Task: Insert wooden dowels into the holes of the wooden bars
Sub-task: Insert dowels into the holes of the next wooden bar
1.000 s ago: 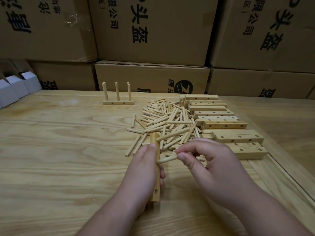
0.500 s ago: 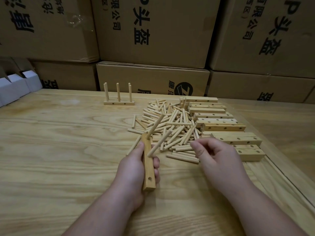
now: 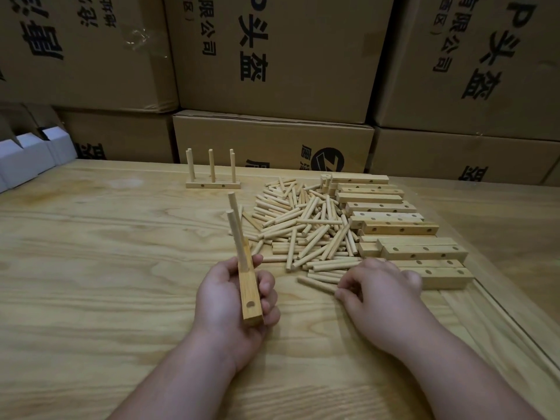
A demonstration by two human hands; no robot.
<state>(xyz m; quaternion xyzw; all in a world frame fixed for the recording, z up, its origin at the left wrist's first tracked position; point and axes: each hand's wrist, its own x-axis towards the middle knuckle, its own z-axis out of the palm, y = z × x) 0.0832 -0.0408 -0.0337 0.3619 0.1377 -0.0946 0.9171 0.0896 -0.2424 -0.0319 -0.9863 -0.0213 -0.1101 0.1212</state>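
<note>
At the far left edge of the desk [image 3: 91,268], white paper boxes [image 3: 28,156] are standing against the stacked cardboard cartons [image 3: 272,50] that are filling the background. Further right, near the back edge, a finished bar [image 3: 213,185] is lying flat with three dowels standing upright in it. In front of it, the left hand [image 3: 233,298] is holding a wooden bar [image 3: 249,286] lengthwise away from the person, its fingers [image 3: 266,287] curling round the right side and the thumb pressing the left side. Two inserted dowels [image 3: 235,234] are rising from the bar's far half, leaning slightly left, while one open hole is showing near the bar's near end, just beside the curled fingers. To the right, a loose pile of dowels [image 3: 309,228] is spreading across the desk. The right hand [image 3: 378,286] is resting at the pile's near edge, palm down, fingertips bent toward a single dowel [image 3: 316,284] lying nearest the person; they are touching or nearly touching it, but whether they are actually pinching it is hard to tell from this angle. At the far right, a stack of drilled bars [image 3: 400,228] is sitting just beside the pile, holes facing the camera.
</note>
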